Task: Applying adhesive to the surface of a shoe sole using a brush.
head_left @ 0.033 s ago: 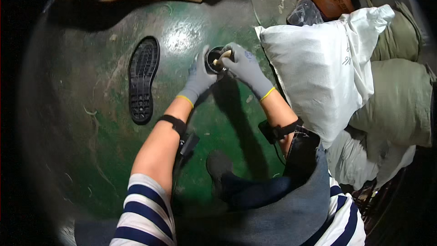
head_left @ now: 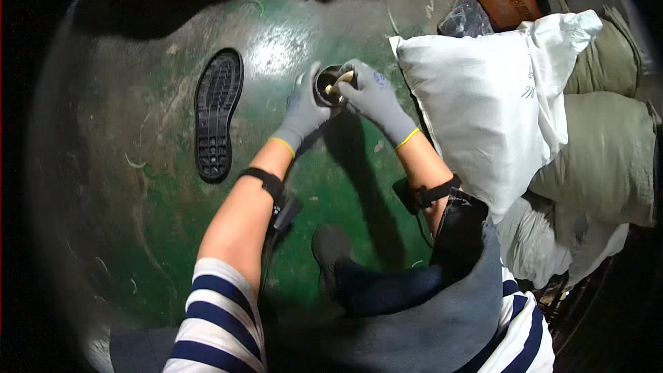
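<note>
Both my hands wear grey gloves with yellow cuffs. My left hand (head_left: 304, 107) is closed round the left side of a small dark round cup (head_left: 322, 88), its open top facing up. At the cup's right side, my right hand (head_left: 369, 93) pinches a short pale stick-like thing (head_left: 338, 83) whose lower end reaches into the cup. What lies in the cup is too dark to make out, and my right fingers partly cover its rim. To the left of my hands, a black shoe sole (head_left: 217, 116) lies tread side up on the green floor (head_left: 166, 228).
A full white woven sack (head_left: 476, 97) stands close to my right hand, with olive-green sacks (head_left: 601, 152) behind it. An orange box (head_left: 510, 7) and a dark plastic bag (head_left: 464, 19) are at the far right. My shoe (head_left: 331, 249) rests on the floor below the cup.
The view has shifted slightly, so the sole sits a little higher in the picture. Both hands keep their hold at the cup.
</note>
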### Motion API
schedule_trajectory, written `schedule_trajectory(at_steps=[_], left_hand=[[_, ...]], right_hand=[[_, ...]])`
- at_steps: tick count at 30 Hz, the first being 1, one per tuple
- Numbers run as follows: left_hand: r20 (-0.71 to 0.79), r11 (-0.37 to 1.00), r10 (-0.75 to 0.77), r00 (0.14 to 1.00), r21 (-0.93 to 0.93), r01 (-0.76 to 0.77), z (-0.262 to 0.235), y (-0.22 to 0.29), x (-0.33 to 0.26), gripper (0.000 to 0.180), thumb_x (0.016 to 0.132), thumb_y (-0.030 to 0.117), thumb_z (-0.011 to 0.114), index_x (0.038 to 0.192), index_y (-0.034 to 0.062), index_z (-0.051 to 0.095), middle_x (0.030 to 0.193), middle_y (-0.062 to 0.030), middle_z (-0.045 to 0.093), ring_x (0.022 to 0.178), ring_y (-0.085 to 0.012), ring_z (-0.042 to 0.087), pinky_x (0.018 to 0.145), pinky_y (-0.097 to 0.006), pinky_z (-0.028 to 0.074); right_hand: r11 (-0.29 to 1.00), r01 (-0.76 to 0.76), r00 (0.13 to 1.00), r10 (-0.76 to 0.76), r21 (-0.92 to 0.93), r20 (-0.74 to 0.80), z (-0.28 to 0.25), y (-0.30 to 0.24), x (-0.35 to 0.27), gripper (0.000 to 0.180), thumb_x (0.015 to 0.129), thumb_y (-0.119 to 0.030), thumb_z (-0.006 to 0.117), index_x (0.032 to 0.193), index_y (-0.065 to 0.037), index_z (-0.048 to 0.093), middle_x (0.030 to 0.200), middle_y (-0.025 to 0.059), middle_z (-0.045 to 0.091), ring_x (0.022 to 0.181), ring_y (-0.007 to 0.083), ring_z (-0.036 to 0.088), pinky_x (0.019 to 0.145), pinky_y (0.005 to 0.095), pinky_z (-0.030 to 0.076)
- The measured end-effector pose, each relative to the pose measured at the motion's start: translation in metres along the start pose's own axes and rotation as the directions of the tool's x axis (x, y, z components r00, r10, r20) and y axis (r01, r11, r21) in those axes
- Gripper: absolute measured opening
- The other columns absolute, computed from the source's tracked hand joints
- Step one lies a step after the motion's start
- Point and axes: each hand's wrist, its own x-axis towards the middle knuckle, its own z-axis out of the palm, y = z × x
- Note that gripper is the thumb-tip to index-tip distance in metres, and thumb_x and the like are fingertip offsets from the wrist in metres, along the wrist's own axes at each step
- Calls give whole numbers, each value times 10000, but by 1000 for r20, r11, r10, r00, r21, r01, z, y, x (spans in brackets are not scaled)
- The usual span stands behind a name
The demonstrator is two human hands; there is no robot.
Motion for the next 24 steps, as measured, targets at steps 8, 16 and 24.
schedule_trajectory(at_steps=[8,16,24], left_hand=[[28,996,85,996,1,-85,3,7,-2,870,632,280,882,1366,86,456,1308,-186,572,1224,-369,560,1041,-448,466],[-29,990,114,993,85,-111,7,3,-3,892,623,344,892,1365,71,478,1322,-196,561,1226,-368,564,1050,-440,467],[-36,995,31,999,100,-27,2,10,-19,976,586,247,922,1399,75,411,1313,-207,528,1221,-373,548,1073,-437,456]], right_hand=[[998,-40,988,47,-50,150,1,10,-18,272,880,-303,643,1088,-132,683,1049,104,698,1022,305,650,902,407,502],[974,222,963,-227,-49,-145,21,9,-21,227,862,-277,706,1068,-182,718,1038,61,713,994,291,643,873,422,488],[879,72,980,-149,-472,-128,7,-1,-22,196,890,-317,668,1031,-185,697,946,60,687,938,278,650,832,435,469]])
